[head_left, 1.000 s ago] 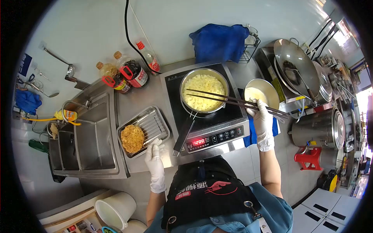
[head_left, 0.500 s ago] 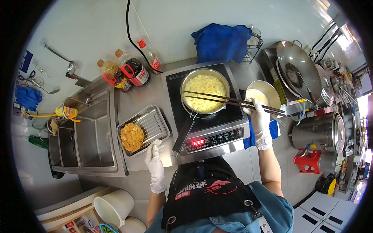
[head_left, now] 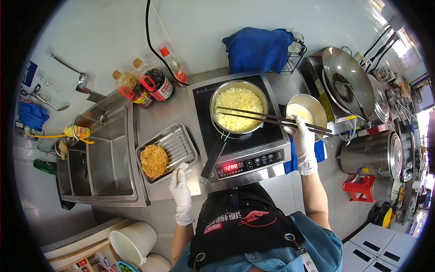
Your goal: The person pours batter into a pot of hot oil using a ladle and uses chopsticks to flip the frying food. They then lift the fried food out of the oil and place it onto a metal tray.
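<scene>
My right hand (head_left: 302, 143), in a white glove, grips a pair of long dark chopsticks (head_left: 253, 115). Their tips reach into yellow, noodle-like food (head_left: 238, 102) inside a saucepan (head_left: 264, 99) on the induction cooker (head_left: 272, 143). Beneath that hand is a second pan (head_left: 320, 109) with pale contents. Gloved as well, my left hand (head_left: 180, 181) has its fingers bent at the near rim of a metal tray (head_left: 185, 140); they appear closed on the rim. On the tray's rack lies a golden fried cutlet (head_left: 154, 161). The saucepan's black handle (head_left: 214, 158) points toward me.
Several sauce bottles (head_left: 156, 86) stand by the wall, left of the cooker. Farther left is a steel sink (head_left: 108, 154) with a tap. A blue cloth (head_left: 256, 47) covers a wire rack behind. To the right sit a wok (head_left: 337, 65) and a large pot (head_left: 367, 154).
Almost nothing differs. The chopstick tips have shifted very slightly within the saucepan; my left hand stays at the tray.
</scene>
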Tool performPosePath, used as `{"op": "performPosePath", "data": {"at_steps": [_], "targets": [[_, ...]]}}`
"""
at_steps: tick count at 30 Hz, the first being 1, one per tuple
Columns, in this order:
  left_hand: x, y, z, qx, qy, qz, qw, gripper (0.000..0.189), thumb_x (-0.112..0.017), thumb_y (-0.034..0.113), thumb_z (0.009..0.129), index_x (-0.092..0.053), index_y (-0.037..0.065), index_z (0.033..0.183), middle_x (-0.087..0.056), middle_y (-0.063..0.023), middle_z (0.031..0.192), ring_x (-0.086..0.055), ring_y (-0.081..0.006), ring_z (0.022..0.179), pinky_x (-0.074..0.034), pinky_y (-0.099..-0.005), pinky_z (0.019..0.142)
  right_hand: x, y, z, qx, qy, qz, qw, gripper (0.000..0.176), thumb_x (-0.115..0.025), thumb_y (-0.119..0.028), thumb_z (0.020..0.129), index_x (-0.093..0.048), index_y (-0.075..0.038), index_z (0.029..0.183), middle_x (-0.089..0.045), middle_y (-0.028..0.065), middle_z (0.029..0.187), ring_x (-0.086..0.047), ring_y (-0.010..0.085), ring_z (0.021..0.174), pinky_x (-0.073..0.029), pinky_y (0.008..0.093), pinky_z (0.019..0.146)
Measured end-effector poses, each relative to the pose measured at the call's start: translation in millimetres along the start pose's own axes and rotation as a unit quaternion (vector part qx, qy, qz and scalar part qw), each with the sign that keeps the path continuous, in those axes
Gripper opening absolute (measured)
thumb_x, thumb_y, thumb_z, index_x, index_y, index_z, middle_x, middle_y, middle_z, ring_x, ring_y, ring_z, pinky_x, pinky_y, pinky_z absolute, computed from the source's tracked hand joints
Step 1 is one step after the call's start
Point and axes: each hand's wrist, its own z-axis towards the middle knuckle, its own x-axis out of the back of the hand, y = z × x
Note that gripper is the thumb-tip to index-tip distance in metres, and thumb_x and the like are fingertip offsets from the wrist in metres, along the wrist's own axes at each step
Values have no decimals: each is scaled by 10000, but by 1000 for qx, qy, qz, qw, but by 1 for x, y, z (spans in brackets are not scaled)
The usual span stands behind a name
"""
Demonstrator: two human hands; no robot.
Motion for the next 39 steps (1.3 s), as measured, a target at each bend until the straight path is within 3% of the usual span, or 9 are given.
{"op": "performPosePath", "data": {"at_steps": [6,9,30,39], "targets": [[0,2,1,-6,0,13,1000,266,-441,173,957,-565,-4,1112,-625,-108,1045,-609,-161,883,-470,-259,782,-3,-2,-1,5,7,1,1000,279,-566,-197,893,-542,2,1087,-625,130,973,-635,182,815,-564,281,649],[1,2,2,4,2,7,1000,248,-446,119,947,-566,-12,1121,-615,-107,1068,-604,-165,888,-477,-267,773,-5,-6,-2,11,8,-3,1000,280,-563,-203,895,-544,5,1081,-625,126,965,-638,187,810,-565,280,648],[-2,4,3,-7,3,28,1000,242,-440,131,948,-577,6,1104,-621,-84,1048,-594,-148,872,-465,-260,776,15,-12,-2,-7,2,-29,1000,261,-556,-163,889,-535,19,1075,-618,112,923,-640,177,761,-567,270,595],[-5,8,1,4,4,23,1000,255,-440,155,953,-572,21,1124,-619,-72,1065,-588,-127,878,-455,-238,754,5,-9,-1,45,34,23,998,274,-548,-180,897,-529,17,1086,-615,123,954,-640,185,801,-574,296,642]]}}
